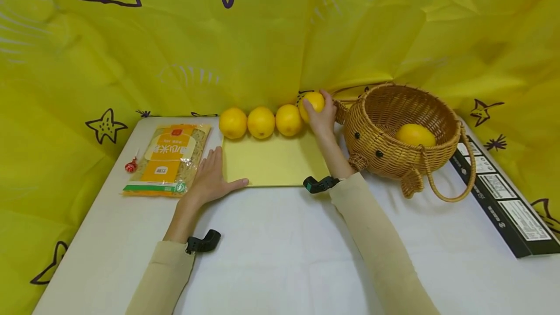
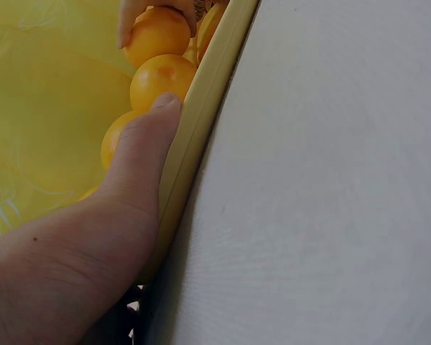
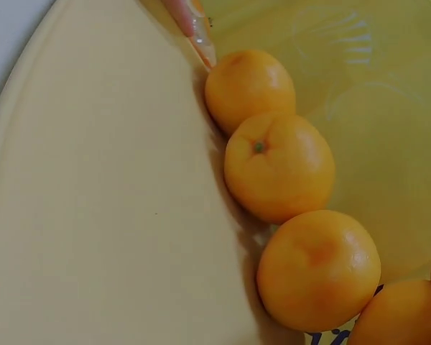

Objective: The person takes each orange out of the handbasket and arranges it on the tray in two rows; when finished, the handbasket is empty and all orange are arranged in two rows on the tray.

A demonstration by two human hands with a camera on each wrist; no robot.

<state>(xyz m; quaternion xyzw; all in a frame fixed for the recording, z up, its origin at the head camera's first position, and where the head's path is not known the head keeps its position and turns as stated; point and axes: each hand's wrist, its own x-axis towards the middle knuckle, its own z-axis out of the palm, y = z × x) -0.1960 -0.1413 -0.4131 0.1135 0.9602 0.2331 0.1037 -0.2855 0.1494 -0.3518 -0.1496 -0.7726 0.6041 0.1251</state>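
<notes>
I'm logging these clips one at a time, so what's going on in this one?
A person's right hand holds an orange at the right end of a row, beside three other oranges lined up along the far edge of a yellow board. The left hand is spread at the board's near left corner. One more fruit lies in the wicker basket on the right.

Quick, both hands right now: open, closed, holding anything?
Left hand: open, at the yellow board's near left corner.
Right hand: closed around the orange at the row's right end.
</notes>
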